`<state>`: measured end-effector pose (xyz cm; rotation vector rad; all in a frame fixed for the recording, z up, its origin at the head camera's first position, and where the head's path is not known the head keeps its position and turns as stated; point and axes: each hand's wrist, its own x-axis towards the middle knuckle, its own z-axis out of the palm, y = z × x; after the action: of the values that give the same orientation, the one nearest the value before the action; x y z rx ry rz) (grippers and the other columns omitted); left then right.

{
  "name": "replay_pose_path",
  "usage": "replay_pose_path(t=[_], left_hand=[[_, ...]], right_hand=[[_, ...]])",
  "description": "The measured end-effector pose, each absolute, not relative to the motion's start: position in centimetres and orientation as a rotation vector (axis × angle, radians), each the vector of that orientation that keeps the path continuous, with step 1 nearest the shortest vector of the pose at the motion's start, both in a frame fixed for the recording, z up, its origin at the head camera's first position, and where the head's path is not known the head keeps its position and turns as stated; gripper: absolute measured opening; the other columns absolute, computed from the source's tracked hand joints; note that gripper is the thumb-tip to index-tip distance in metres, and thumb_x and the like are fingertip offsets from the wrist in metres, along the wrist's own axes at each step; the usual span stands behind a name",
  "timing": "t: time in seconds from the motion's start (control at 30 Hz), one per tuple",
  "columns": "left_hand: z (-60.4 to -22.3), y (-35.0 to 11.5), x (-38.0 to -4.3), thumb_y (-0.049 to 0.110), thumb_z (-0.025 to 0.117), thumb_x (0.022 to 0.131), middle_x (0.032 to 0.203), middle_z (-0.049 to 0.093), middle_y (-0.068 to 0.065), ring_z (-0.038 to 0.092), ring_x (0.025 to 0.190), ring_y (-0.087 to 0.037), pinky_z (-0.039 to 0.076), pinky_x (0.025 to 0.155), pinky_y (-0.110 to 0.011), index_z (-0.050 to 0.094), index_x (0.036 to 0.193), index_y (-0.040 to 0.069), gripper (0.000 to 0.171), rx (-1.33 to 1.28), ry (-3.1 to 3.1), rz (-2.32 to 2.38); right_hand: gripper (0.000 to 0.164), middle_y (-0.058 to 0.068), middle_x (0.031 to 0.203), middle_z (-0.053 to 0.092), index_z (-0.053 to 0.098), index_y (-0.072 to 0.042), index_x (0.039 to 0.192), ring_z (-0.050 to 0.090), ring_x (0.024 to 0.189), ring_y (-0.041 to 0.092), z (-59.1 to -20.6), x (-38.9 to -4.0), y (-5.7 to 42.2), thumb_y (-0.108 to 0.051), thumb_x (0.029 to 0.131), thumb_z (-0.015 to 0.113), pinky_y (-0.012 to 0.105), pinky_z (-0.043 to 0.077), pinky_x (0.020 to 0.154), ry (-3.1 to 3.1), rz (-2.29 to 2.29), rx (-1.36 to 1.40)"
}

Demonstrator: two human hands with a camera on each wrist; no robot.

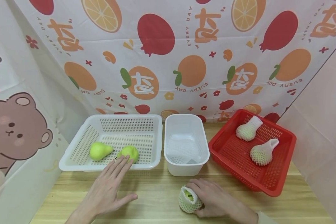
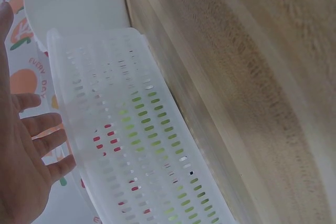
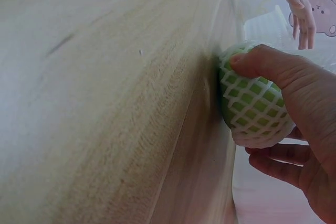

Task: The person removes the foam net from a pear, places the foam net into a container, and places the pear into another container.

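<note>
My right hand (image 1: 211, 197) grips a green fruit in a white foam net (image 1: 189, 203) that stands on the table. Its stem shows through the net's open top, and in the right wrist view the thumb lies along the net (image 3: 257, 111). Stretched out flat, my left hand (image 1: 107, 186) has its fingertips over the near rim of the white basket (image 1: 72, 160). Those fingertips are close to a lumpy green fruit (image 1: 131, 152); whether they touch it I cannot tell. Left of that fruit lies a green pear (image 1: 99, 151). In the left wrist view the hand (image 2: 26, 161) has spread fingers beside the basket's slotted wall (image 2: 115, 124).
A white deep bin (image 1: 186, 169) stands between the white basket and a red basket (image 1: 289, 158). Two foam-netted fruits, one toward the back (image 1: 246, 132) and one nearer the front (image 1: 261, 154), lie in the red basket. A fruit-printed cloth (image 1: 168, 68) hangs behind the wooden table (image 1: 154, 199).
</note>
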<state>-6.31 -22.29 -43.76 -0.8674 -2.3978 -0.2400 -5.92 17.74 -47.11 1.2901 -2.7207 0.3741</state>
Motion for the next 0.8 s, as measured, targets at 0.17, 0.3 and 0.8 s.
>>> replay_pose_path(t=[0.17, 0.3, 0.8], left_hand=[[-43.6, -22.2, -6.2, 0.082, 0.057, 0.088, 0.152, 0.058, -0.023, 0.052, 0.138, -0.040, 0.005, 0.138, -0.026, 0.048, 0.155, 0.000, 0.107, -0.857, -2.410, -0.231], [-43.7, -22.1, -6.1, 0.083, 0.055, 0.089, 0.154, 0.057, -0.023, 0.052, 0.138, -0.040, 0.004, 0.138, -0.026, 0.047, 0.156, 0.000, 0.107, -0.851, -2.418, -0.228], [-43.5, -20.6, -6.4, 0.085, 0.046, 0.092, 0.153, 0.057, -0.022, 0.055, 0.137, -0.040, 0.000, 0.138, -0.027, 0.049, 0.155, 0.001, 0.105, -0.930, -2.378, -0.234]], right_hand=[[0.082, -0.007, 0.128, 0.064, 0.055, -0.021, 0.138, 0.067, 0.116, 0.013, -47.3, -5.9, 17.7, -0.045, 0.069, 0.093, 0.034, 0.064, 0.090, -2.718, 0.370, 1.287], [0.084, -0.007, 0.128, 0.064, 0.055, -0.020, 0.139, 0.067, 0.116, 0.013, -47.3, -6.0, 17.7, -0.046, 0.069, 0.093, 0.034, 0.064, 0.091, -2.720, 0.379, 1.275], [0.089, -0.006, 0.126, 0.061, 0.058, -0.020, 0.133, 0.063, 0.109, 0.007, -46.2, -6.5, 17.2, -0.044, 0.057, 0.098, 0.026, 0.061, 0.088, -2.538, 0.493, 1.235]])
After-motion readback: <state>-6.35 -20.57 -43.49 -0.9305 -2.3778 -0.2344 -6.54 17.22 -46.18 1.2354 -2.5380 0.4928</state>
